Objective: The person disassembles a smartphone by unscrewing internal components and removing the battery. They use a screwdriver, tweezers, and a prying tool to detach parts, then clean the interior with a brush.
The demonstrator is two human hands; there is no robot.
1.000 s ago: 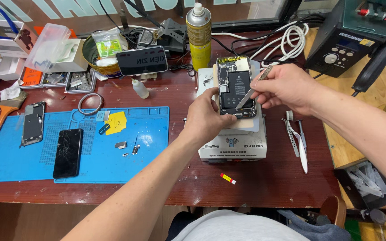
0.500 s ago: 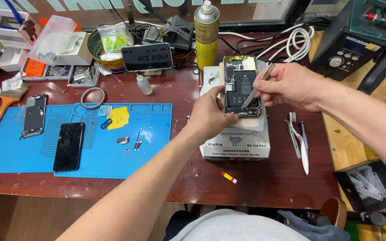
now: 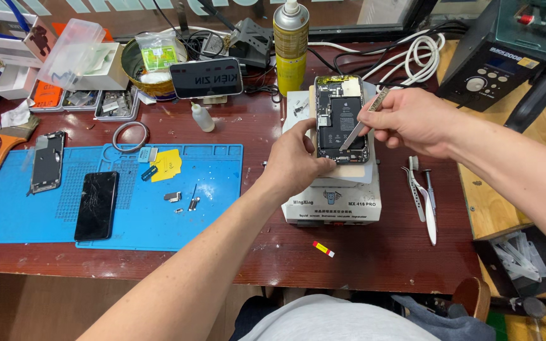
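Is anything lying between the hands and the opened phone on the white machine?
Nothing visible does. The left hand already grips the opened phone's left edge, and the right hand holds a metal tool whose tip rests on its exposed insides.

Right hand [image 3: 412, 120] w/ tweezers [image 3: 364, 120] sits a bit lower vs 1 s ago: tip now down inside the opened phone [image 3: 341, 120], near its lower half, where it was at the upper edge before. Left hand [image 3: 298, 161] keeps to the phone's left edge, thumb stretched higher along it. Camera view dips slightly, so the bench [image 3: 254, 252] shows a little more at the bottom.
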